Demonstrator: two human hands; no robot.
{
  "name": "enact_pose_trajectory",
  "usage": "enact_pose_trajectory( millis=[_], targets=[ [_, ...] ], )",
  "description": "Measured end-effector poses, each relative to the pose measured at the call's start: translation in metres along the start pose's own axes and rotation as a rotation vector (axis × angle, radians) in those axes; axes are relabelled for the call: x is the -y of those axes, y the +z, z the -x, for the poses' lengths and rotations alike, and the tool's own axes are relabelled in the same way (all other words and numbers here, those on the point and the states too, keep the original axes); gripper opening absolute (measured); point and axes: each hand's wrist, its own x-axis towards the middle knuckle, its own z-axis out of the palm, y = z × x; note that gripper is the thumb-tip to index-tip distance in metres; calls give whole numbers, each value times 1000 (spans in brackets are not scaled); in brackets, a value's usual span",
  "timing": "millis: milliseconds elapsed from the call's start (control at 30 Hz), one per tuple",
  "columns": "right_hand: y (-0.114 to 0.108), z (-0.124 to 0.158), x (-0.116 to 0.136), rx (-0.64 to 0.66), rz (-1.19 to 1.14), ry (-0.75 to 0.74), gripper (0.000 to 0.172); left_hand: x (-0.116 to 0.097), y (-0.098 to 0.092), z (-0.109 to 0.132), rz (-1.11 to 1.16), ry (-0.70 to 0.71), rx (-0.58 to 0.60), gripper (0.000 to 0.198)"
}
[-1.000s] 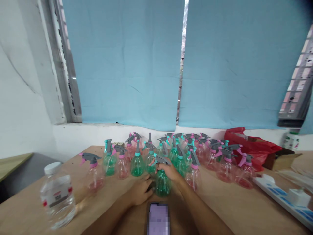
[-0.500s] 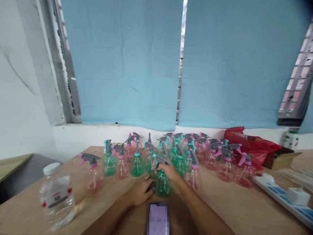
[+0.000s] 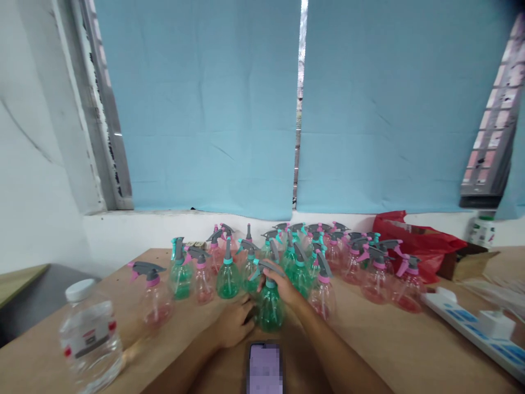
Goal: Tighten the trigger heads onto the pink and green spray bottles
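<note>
Lying at 6 o'clock, a smartphone (image 3: 264, 368) has a pixelated screen. Toward 8, a clear water bottle (image 3: 96, 368) bears a red-marked label (image 3: 91, 337), print illegible. The left hand (image 3: 234, 323) is curled at 9 beside the central green spray bottle (image 3: 270, 316); whether it grips anything, I cannot tell. That bottle stands upright on the table (image 3: 365, 339), nozzle (image 3: 255, 269) toward 10, its neck clasped by the right hand (image 3: 279, 283), as half a second ago; most surroundings now sit slightly further left. Other spray bottles (image 3: 228, 280) crowd 12.

over twenty spray bottles (image 3: 270, 312); one water bottle (image 3: 91, 340), one phone (image 3: 265, 368), one power strip (image 3: 459, 318)
</note>
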Motion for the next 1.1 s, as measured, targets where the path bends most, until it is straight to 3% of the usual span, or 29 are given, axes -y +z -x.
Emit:
enact_pose_trajectory(
  millis=[167,367,533,700,800,867,1100],
  targets=[
    [2,-9,33,60,33,-8,26,1,1,0,29,18,-5,28],
    [-3,-6,110,6,426,-172,20,0,0,1,48,4,12,30],
    [-30,15,164,-178,615,-164,30,-1,-2,1,46,-1,25,29],
    [-73,43,201,-357,1005,-53,28,-1,-3,1,50,-8,13,31],
    [-104,60,211,-452,1246,111,23,-4,-6,0,63,-4,17,30],
    [-125,66,209,-424,1367,225,20,-5,-7,0,70,-2,18,31],
    [-178,52,159,-343,1392,387,13,-3,-4,0,76,-6,8,31]
  ],
)
